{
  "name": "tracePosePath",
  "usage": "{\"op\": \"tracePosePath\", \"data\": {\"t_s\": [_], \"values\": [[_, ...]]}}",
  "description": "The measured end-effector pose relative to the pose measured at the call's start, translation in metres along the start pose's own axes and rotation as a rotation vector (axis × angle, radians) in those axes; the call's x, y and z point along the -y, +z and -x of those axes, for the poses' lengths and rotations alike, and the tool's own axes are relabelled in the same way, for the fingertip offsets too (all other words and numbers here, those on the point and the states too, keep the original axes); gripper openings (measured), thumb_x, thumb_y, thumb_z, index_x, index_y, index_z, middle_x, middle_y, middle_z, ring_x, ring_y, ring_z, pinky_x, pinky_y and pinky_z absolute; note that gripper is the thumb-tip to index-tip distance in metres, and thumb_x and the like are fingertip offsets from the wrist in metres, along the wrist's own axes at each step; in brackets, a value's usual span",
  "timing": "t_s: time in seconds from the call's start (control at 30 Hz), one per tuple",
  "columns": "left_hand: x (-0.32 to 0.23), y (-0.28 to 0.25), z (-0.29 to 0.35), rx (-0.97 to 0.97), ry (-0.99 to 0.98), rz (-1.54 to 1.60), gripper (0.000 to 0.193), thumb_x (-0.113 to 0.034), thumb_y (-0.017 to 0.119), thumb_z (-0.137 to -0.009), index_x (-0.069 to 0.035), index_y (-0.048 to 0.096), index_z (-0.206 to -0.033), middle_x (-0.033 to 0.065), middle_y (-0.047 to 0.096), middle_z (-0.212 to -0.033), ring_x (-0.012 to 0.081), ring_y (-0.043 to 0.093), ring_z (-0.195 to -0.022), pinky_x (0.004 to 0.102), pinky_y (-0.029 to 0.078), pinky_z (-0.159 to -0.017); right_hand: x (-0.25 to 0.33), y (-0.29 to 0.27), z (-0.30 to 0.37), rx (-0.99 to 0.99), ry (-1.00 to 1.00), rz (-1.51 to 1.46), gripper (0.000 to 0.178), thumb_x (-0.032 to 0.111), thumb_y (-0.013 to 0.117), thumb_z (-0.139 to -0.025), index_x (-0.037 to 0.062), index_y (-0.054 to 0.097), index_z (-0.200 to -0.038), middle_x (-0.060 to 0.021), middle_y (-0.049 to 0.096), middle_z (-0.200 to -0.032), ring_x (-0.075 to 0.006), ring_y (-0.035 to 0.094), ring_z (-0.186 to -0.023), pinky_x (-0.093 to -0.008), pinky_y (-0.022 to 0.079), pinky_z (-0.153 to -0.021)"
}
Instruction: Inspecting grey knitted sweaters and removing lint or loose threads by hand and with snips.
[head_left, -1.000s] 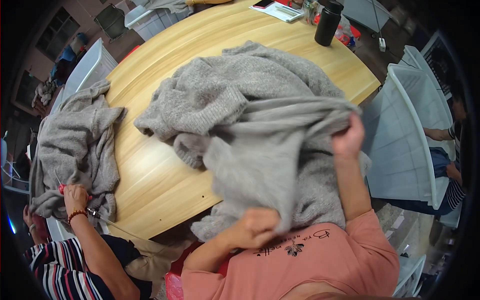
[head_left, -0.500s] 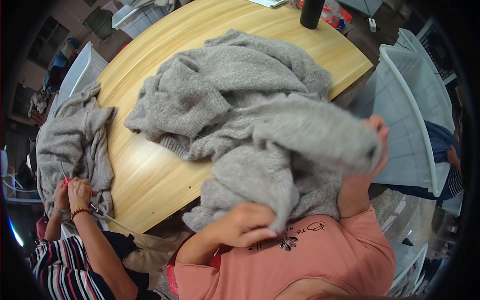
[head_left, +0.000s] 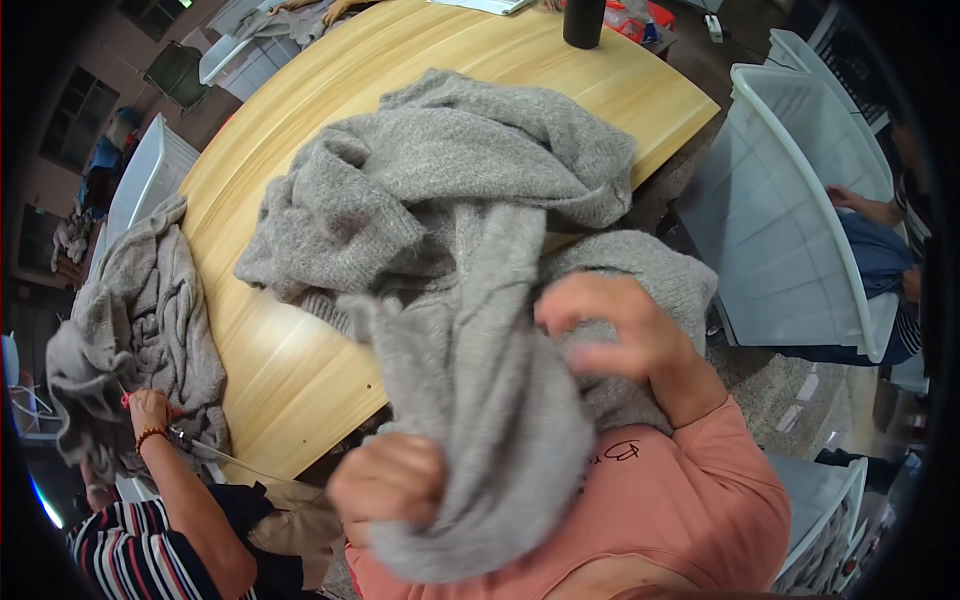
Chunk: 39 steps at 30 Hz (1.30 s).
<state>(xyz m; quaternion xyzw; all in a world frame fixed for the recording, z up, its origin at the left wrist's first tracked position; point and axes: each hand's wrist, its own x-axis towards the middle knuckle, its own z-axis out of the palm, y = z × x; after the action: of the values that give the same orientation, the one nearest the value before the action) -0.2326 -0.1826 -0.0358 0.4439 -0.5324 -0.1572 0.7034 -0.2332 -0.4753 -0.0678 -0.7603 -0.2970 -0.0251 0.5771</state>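
A grey fuzzy knit sweater (head_left: 490, 150) lies bunched across the wooden table (head_left: 290, 380), and a long knit part like a sleeve (head_left: 485, 300) runs from it toward me. Close to my body, my left hand (head_left: 390, 482) is closed on a slack grey fold, somewhat blurred. My right hand (head_left: 625, 330) hovers over the knit at the right with curved fingers apart, gripping nothing that I can see. More grey knit (head_left: 690, 285) hangs beneath it over the table edge. I cannot tell whether all this knit is one garment.
At the left, a co-worker's hand (head_left: 150, 410) works on another grey knit garment (head_left: 165, 310) with a red-handled tool. Large translucent bins (head_left: 770, 230) stand at the right, with another person beyond. A black cylinder (head_left: 583, 22) stands on the table's far side.
My right hand has let go of the sleeve end and moved left. My left hand has moved left with the cloth, and the sleeve now lies lengthwise toward me. The view has shifted slightly.
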Motion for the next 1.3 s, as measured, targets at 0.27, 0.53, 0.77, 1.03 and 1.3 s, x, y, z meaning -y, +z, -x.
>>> {"op": "tracePosePath", "data": {"t_s": [0.27,0.53,0.77,1.03,1.3], "values": [[-0.033,-0.016,0.044,-0.896,0.285,-0.169,0.023,-0.025,0.054,-0.081,-0.012,0.037,-0.073,-0.0019,0.033,-0.064,0.0121,0.032,-0.054,0.0275,0.028,-0.055,-0.110,0.026,-0.010,-0.038,0.315,0.445,0.038,0.019,0.065,-0.077,-0.0033,0.052,-0.105,-0.0168,0.056,-0.100,-0.0265,0.059,-0.081,-0.0342,0.050,-0.069],[-0.005,-0.035,0.056,-0.064,-0.077,0.008,0.036,-0.026,0.055,-0.086,0.007,0.062,-0.073,0.0125,0.056,-0.056,0.0238,0.050,-0.042,0.0339,0.037,-0.042,-0.177,-0.041,-0.088,-1.190,0.557,-0.889,0.027,0.017,0.060,-0.084,0.0020,0.054,-0.106,-0.0092,0.060,-0.099,-0.0204,0.060,-0.083,-0.0366,0.052,-0.061],[0.035,-0.009,0.004,0.046,-0.430,-0.086,0.036,-0.028,0.061,-0.076,0.007,0.061,-0.084,0.0123,0.057,-0.065,0.0266,0.055,-0.055,0.0347,0.042,-0.053,-0.070,0.020,-0.138,-0.291,0.219,-0.096,0.026,0.021,0.058,-0.084,0.0009,0.061,-0.068,-0.0054,0.061,-0.062,-0.0123,0.054,-0.055,-0.0292,0.044,-0.052],[0.045,-0.013,-0.051,-0.158,-0.372,-0.542,0.055,-0.039,0.072,-0.068,0.001,0.059,-0.103,0.0211,0.057,-0.104,0.0346,0.054,-0.100,0.0399,0.040,-0.088,-0.065,0.011,-0.077,0.414,0.160,0.197,0.047,0.038,0.062,-0.077,-0.0026,0.054,-0.054,-0.0199,0.049,-0.051,-0.0330,0.047,-0.044,-0.0402,0.037,-0.044],[0.145,-0.072,-0.077,-0.155,-0.815,-0.428,0.082,-0.038,0.071,-0.071,-0.002,0.035,-0.134,0.0227,0.038,-0.134,0.0339,0.034,-0.125,0.0376,0.028,-0.102,-0.062,-0.016,-0.029,0.274,0.365,-0.273,0.030,0.015,0.070,-0.075,0.0001,0.063,-0.099,-0.0077,0.067,-0.090,-0.0116,0.061,-0.085,-0.0261,0.047,-0.078]]}}
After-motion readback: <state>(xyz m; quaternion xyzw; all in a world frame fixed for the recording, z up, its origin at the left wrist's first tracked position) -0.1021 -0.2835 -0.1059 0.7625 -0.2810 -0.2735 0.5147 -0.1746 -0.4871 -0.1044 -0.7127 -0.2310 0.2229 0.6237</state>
